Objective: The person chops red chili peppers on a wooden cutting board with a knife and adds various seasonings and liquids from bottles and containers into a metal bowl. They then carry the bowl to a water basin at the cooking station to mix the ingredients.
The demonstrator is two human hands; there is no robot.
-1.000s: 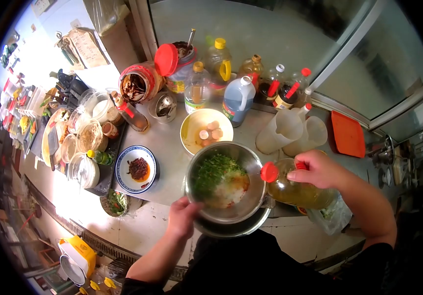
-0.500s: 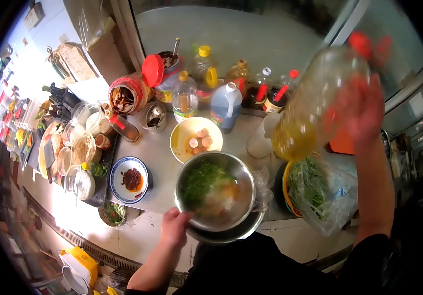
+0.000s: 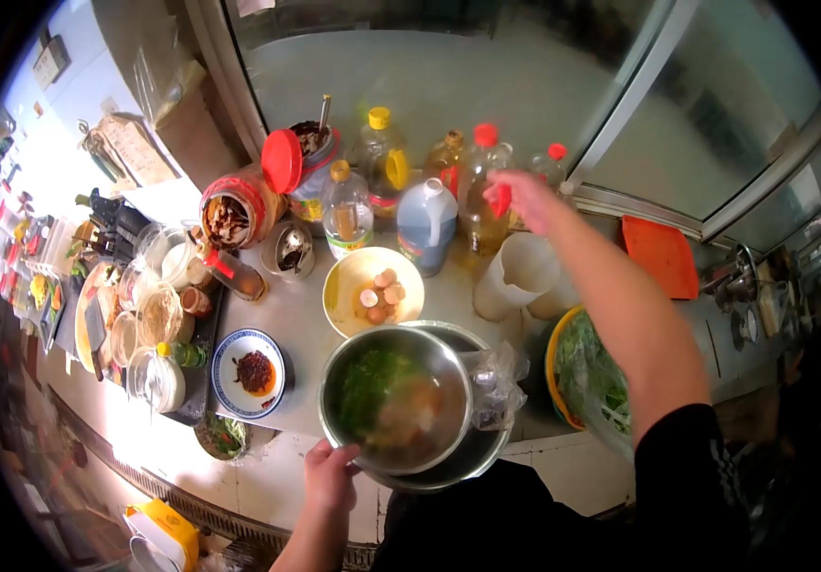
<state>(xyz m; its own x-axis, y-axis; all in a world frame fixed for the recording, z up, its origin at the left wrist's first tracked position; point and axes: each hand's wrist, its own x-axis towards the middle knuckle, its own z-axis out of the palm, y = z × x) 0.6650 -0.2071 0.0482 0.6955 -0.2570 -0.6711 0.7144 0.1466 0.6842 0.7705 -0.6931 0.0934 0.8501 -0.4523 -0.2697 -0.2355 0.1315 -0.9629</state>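
My left hand (image 3: 330, 474) grips the near-left rim of a steel mixing bowl (image 3: 454, 396), thumb over the edge. Chopped greens (image 3: 372, 381) and a pale, reddish-brown mixture fill part of it. Beneath is a larger steel basin (image 3: 494, 445), partly hidden. At the back of the counter, my right hand (image 3: 529, 202) is closed around the red handle of a clear oil bottle (image 3: 479, 227) with a red cap, which stands upright among other bottles. Just behind the mixing bowl, a cream bowl (image 3: 342, 297) holds eggshells.
A white pitcher (image 3: 498, 286) stands below my right forearm. Left of the bowls are a blue-rimmed dish (image 3: 223, 383) of chili sauce and several lidded tubs. A basket of greens (image 3: 590, 372) sits right, a red tray (image 3: 658, 255) behind it. Crumpled plastic (image 3: 498, 386) touches the bowl.
My right hand has brought the oil bottle from raised at the right to the row of bottles at the back left. My left hand still holds the mixing bowl.
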